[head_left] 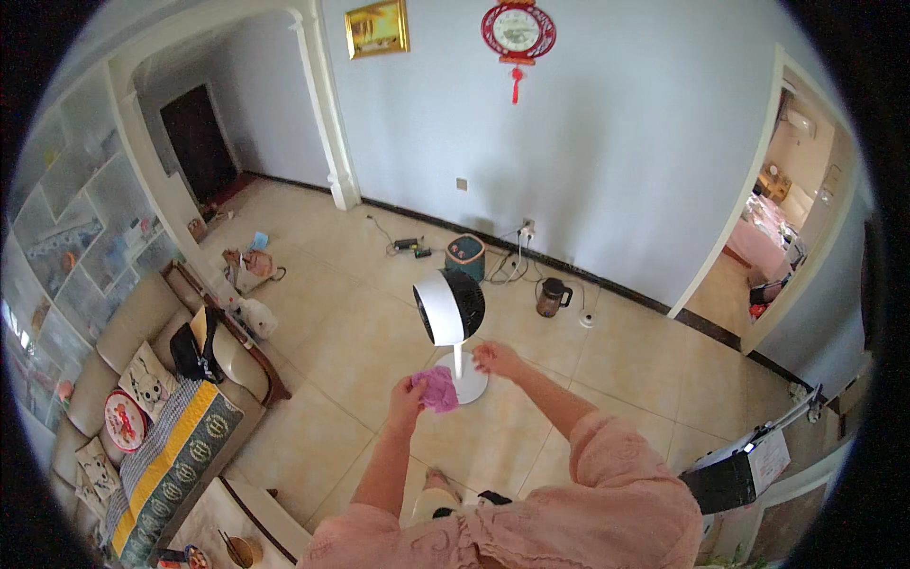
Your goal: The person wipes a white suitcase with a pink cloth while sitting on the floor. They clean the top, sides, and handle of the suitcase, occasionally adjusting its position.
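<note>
A white fan with a black grille (448, 308) stands on the floor in front of me, on a thin white pole (458, 361) and a round base (471, 384). My left hand (408, 394) is closed on a crumpled purple cloth (436, 390), which hangs just left of the pole and covers part of the base from view. To the right of the pole, below the fan head, is my right hand (495, 359). Its fingers are loosely bent and apart, and nothing shows in them.
Along the wall stand a green bin-shaped container (465, 257), a dark jug (551, 298) and loose cables (513, 268). A sofa (142, 322) with cushions is at the left, a table (213, 531) at lower left. A black-and-white appliance (725, 482) stands at lower right.
</note>
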Available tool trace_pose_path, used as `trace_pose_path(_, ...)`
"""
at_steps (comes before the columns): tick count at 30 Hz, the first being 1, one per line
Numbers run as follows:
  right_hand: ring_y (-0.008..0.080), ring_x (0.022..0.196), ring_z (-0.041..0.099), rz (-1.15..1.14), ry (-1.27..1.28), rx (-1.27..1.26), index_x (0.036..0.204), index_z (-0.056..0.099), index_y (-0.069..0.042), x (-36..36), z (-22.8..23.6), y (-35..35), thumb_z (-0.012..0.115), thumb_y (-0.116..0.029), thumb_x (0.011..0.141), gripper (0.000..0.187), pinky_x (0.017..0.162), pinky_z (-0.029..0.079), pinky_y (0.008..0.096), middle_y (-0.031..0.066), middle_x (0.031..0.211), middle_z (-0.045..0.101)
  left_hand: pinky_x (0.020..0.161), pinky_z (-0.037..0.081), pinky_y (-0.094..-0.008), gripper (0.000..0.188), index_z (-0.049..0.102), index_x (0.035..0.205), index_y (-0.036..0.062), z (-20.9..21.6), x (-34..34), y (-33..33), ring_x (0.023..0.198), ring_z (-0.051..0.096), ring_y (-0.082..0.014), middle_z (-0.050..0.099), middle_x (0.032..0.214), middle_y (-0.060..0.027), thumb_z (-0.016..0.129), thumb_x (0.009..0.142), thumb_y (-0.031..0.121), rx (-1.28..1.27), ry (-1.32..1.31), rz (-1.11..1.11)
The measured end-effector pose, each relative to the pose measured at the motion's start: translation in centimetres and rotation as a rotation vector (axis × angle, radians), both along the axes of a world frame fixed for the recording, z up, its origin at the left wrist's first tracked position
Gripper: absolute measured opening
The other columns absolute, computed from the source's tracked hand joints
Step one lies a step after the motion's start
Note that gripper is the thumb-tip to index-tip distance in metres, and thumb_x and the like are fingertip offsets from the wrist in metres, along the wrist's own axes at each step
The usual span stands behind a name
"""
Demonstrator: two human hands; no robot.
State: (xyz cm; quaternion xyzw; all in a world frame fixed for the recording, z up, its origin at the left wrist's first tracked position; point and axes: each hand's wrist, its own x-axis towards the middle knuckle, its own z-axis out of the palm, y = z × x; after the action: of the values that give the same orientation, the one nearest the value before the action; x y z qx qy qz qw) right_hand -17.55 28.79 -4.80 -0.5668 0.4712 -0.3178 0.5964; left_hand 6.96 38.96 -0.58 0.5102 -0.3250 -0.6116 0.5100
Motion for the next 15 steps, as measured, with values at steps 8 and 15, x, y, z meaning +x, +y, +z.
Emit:
trace_pose_path(8, 0.0147, 0.067, 0.060, 0.012, 0.346, -0.189, 0.106, 0.057, -0.006, 3.3, -1.8, -17.6, 0.061, -0.033, 0.086, 0.034, 0.059, 0.049, 0.0318, 0.0040, 0.080, 0.061, 0.056, 0.045, -0.0246, 0.024, 0.061, 0.104, 0.0003, -0.9, 5.2, -11.5, 0.071, 0.057, -0.0103, 0.062, 0.088, -0.0030, 0.060, 0.088, 0.018, -0.009, -0.072, 0.085)
trace_pose_path(15, 0.0324, 0.085, 0.063, -0.167, 0.797, -0.392, 0.096, 0.060, 0.003, 1.7, -3.6, -25.6, 0.065, -0.047, 0.079, 0.053, 0.079, 0.049, 0.0404, 0.0186, 0.092, 0.065, 0.061, 0.047, -0.0263, 0.018, 0.059, 0.100, 0.0052, 0.1, 5.6, -16.3, 0.074, 0.057, -0.0108, 0.061, 0.086, -0.0009, 0.059, 0.088, 0.019, 0.093, -0.030, 0.180)
